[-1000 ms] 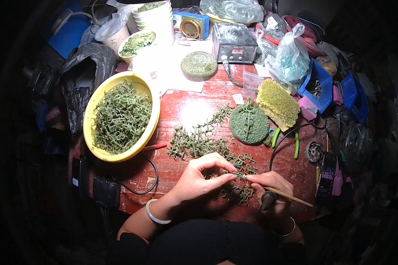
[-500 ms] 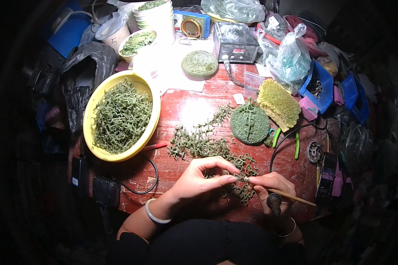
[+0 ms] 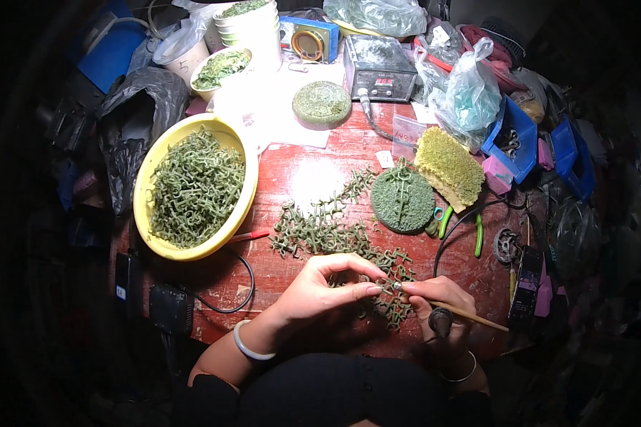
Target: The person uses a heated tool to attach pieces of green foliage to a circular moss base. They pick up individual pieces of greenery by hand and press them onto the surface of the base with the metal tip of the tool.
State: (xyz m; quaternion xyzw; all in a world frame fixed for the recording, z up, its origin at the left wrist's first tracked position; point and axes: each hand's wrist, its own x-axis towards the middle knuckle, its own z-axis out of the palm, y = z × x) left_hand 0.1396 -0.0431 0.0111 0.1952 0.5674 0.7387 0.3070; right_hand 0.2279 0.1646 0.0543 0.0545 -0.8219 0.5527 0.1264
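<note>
My left hand (image 3: 327, 288) pinches a small green branched piece (image 3: 389, 284) between thumb and forefinger. Right beside it, my right hand (image 3: 441, 302) is closed round a thin wooden-handled tool (image 3: 477, 318), its tip meeting the piece. A dark round-ended handle (image 3: 440, 322), apparently a corded pen tool, is also held in that hand; its working tip is hidden by the fingers. Loose green branched pieces (image 3: 327, 226) lie scattered beyond and under my hands. Past them rests a round green textured disc (image 3: 402, 199) with a branched strip on it.
A yellow bowl (image 3: 148, 231) heaped with similar pieces stands at left. On the right are a yellow-green sponge-like block (image 3: 450, 167), green-handled pliers (image 3: 478, 235) and blue bins (image 3: 513, 139). A black control box (image 3: 379, 67) with a cable sits at the back. A red pen (image 3: 249, 235) lies near the bowl.
Both hands stay almost in place. The dark handle in my right hand has tilted slightly, and the small piece at my fingertips has shifted a little.
</note>
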